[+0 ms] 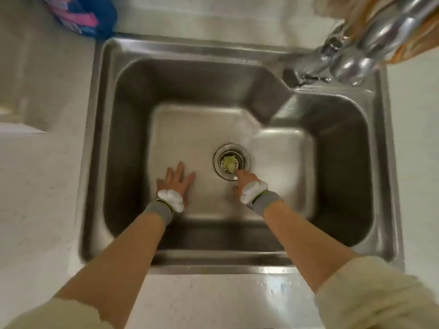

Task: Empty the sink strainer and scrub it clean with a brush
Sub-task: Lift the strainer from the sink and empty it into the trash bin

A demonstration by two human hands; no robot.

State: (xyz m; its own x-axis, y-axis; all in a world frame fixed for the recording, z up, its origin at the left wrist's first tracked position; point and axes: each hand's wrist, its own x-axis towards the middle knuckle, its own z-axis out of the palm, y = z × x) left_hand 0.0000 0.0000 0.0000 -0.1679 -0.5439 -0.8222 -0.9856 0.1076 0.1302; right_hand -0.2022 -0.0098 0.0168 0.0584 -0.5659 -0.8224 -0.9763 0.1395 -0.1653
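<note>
A person leans over a stainless-steel sink [99, 138] set in a pale speckled worktop [35, 186], both bare forearms reaching down into the basin. The sink strainer [222, 165] sits seated in the drain at the middle of the basin floor, with pale yellowish scraps [229, 160] lying in its basket. The left hand [177, 180] rests flat on the basin floor to the left of the drain, fingers straight and spread, apart from the strainer. The right hand [242, 182] reaches in from the near side, one fingertip at the strainer's near edge. Whether its fingers are pinching the strainer or only touching it cannot be told from this angle. Each wrist carries a grey band [161, 210] with a white fitting on the back. Cream sleeves [380, 293] are pushed up above the elbows. A chrome faucet [351, 60] stands at the sink's far right corner, and a blue and pink package [80, 13] lies on the worktop beyond the far left corner.
</note>
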